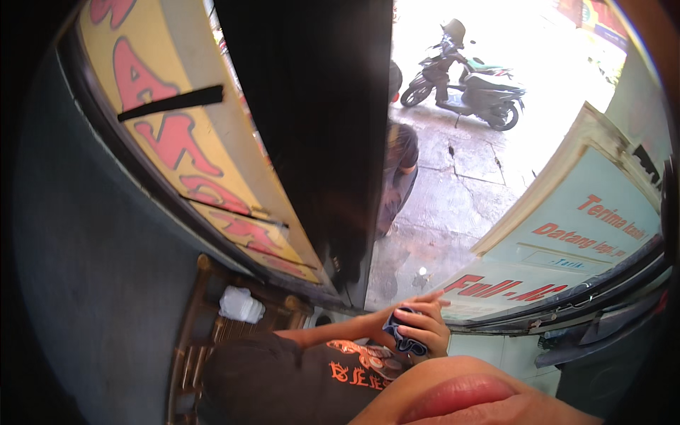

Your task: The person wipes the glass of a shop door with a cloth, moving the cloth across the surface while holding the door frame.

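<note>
My two hands meet at the lower middle of the head view, in front of a dark printed T-shirt [249,372]. My right hand [425,329] has its fingers bent around a bunched dark blue cloth [406,332]. Behind and against the cloth lies my left hand [390,316], at the end of a bare forearm from the left. Its fingertips stick out past the right hand; its palm is mostly hidden. Part of a face fills the bottom edge, close to the camera.
A bamboo chair [183,366] with a white plastic bundle [241,304] stands at lower left. Glass panels with a yellow banner [202,143] and a lettered pale sign [584,234] flank a dark door panel [313,106]. Outside are a crouching person [398,164] and a parked scooter [473,95].
</note>
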